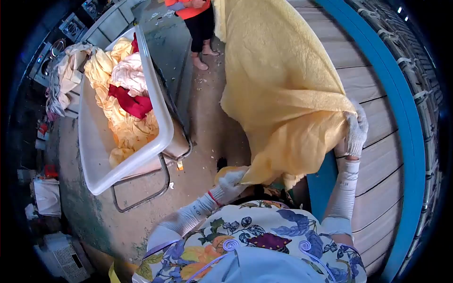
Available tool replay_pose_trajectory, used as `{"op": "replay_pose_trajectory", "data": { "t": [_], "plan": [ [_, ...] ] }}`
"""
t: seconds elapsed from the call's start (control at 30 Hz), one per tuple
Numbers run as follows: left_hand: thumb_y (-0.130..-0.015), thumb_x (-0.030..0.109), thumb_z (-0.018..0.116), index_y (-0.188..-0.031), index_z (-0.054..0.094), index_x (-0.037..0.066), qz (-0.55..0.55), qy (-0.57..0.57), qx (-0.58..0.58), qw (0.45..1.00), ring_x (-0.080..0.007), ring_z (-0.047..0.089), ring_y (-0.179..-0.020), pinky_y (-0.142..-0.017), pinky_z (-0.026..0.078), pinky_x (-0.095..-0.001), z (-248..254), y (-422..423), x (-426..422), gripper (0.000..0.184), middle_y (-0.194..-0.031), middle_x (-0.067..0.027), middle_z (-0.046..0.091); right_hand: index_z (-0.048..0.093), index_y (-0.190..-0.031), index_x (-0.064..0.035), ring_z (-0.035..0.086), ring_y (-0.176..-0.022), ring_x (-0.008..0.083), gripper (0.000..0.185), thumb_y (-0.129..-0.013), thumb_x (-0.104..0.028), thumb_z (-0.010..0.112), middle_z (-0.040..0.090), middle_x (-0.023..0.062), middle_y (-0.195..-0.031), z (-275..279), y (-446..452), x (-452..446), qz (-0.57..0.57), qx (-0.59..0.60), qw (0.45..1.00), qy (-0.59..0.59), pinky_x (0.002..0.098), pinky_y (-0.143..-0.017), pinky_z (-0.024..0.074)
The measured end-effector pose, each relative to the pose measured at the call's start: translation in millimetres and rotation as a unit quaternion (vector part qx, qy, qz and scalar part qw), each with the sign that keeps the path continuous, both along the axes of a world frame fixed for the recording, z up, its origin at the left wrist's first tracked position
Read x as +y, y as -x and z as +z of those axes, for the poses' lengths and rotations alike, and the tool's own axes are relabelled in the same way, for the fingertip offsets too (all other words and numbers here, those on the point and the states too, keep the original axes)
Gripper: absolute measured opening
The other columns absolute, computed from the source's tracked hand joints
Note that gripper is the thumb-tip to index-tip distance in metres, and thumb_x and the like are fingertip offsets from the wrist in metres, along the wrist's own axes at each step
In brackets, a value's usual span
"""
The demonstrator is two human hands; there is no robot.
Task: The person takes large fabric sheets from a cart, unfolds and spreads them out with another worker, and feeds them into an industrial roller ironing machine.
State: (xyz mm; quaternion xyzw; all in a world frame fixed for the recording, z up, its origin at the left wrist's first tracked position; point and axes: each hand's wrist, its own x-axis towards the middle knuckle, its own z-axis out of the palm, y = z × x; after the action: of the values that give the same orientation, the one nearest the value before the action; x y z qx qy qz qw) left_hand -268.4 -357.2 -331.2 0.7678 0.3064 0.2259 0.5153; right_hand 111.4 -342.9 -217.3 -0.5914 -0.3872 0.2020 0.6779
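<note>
A large yellow fleecy cloth hangs spread out in front of me, its far end running past the top of the view. My left hand, in a white knit glove, is closed around its lower left edge. At the right, my gloved right hand grips a gathered corner of the same cloth, over the slatted surface. Folds hide part of the fingers of both hands.
On the left stands a white wheeled tub with yellow, pink and dark red fabric. A person in orange stands beyond it. A blue rail borders the slats. More cloth is heaped behind the tub.
</note>
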Motion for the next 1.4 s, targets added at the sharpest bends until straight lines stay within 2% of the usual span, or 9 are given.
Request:
{"op": "replay_pose_trajectory", "data": {
  "t": [0.23,0.5,0.6,0.77,0.97,1.03,1.07,1.27,1.4],
  "plan": [
    [-0.089,0.014,0.062,-0.121,0.059,0.003,-0.108,-0.181,0.018,0.977,-0.0242,0.067,-0.097,-0.082,0.052,-0.0352,23,-7,31,0.034,-0.113,-0.0114,0.067,0.051,-0.133,-0.0049,0.061,-0.112,0.0238,0.059,-0.081,-0.021,0.073,0.06,0.0151,-0.126,-10,93,34,0.141,-0.27,0.94,0.154,0.0359,-0.093,0.0482],
    [-0.094,0.025,0.056,-0.128,0.053,0.023,-0.233,-0.085,0.144,0.958,-0.0194,0.059,-0.113,-0.092,0.049,-0.0345,-15,-63,5,0.034,-0.122,-0.0067,0.059,0.055,-0.126,-0.0129,0.063,-0.105,0.0297,0.058,-0.079,-0.044,0.066,0.06,0.0163,-0.122,-110,165,62,0.204,-0.553,0.63,0.506,0.0419,-0.089,0.0495],
    [-0.091,0.032,0.058,-0.125,0.056,0.023,-0.143,0.161,0.004,0.977,-0.0215,0.058,-0.115,-0.093,0.049,-0.0344,-74,-64,-24,0.035,-0.121,-0.0066,0.06,0.064,-0.114,-0.0116,0.066,-0.096,0.0282,0.041,-0.08,-0.035,0.068,0.067,0.0145,-0.107,-133,133,59,0.269,-0.429,0.766,0.395,0.0392,-0.082,0.0522],
    [-0.087,0.029,0.057,-0.123,0.056,0.021,-0.273,-0.028,0.086,0.958,-0.0313,0.064,-0.095,-0.077,0.052,-0.0408,2,-36,7,0.037,-0.108,-0.0135,0.064,0.067,-0.102,-0.0043,0.064,-0.085,0.0156,0.016,-0.088,-0.01,0.066,0.068,0.0068,-0.096,-84,123,84,0.205,-0.218,0.954,-0.012,0.0282,-0.074,0.0528],
    [-0.088,0.04,0.06,-0.115,0.066,0.014,-0.202,-0.081,0.338,0.916,-0.0292,0.065,-0.099,-0.082,0.051,-0.035,-8,-19,56,0.038,-0.108,-0.0163,0.067,0.066,-0.107,-0.0035,0.056,-0.085,0.0093,0.021,-0.095,-0.02,0.061,0.064,0.0008,-0.094,62,60,75,-0.194,-0.203,0.948,-0.151,0.0255,-0.078,0.0475],
    [-0.089,0.035,0.059,-0.117,0.064,0.014,0.066,0.383,0.122,0.913,-0.0348,0.064,-0.097,-0.083,0.051,-0.0365,-1,-4,62,0.036,-0.105,-0.0181,0.067,0.066,-0.107,-0.0029,0.056,-0.082,0.0076,0.02,-0.094,-0.018,0.062,0.064,0.002,-0.094,68,20,56,-0.279,-0.222,0.921,-0.159,0.0218,-0.076,0.0465],
    [-0.091,0.033,0.057,-0.119,0.062,0.014,-0.001,-0.06,0.065,0.996,-0.0375,0.063,-0.094,-0.083,0.05,-0.0381,-101,20,66,0.034,-0.103,-0.0192,0.067,0.065,-0.106,-0.0032,0.056,-0.082,0.0075,0.019,-0.094,-0.018,0.063,0.064,0.002,-0.094,73,10,48,-0.311,-0.215,0.908,-0.181,0.0212,-0.077,0.0455],
    [-0.087,0.035,0.063,-0.131,0.052,0.013,0.058,0.048,0.237,0.969,-0.0359,0.054,-0.115,-0.095,0.045,-0.043,-83,42,86,0.05,-0.13,-0.0192,0.053,0.063,-0.103,-0.0065,0.053,-0.093,0.012,0.018,-0.097,-0.022,0.055,0.06,0.0017,-0.101,57,2,0,-0.332,-0.189,0.911,-0.155,0.0272,-0.086,0.0438],
    [-0.074,0.051,0.073,-0.129,0.05,0.008,0.045,-0.254,0.099,0.961,-0.0308,0.063,-0.097,-0.082,0.051,-0.0397,-32,-2,61,0.073,-0.11,-0.0147,0.062,0.061,-0.098,-0.0064,0.051,-0.085,0.0087,0.009,-0.093,-0.014,0.058,0.056,-0.0006,-0.092,72,89,-4,-0.192,-0.172,0.959,-0.119,0.0245,-0.076,0.0446]
  ]
}}
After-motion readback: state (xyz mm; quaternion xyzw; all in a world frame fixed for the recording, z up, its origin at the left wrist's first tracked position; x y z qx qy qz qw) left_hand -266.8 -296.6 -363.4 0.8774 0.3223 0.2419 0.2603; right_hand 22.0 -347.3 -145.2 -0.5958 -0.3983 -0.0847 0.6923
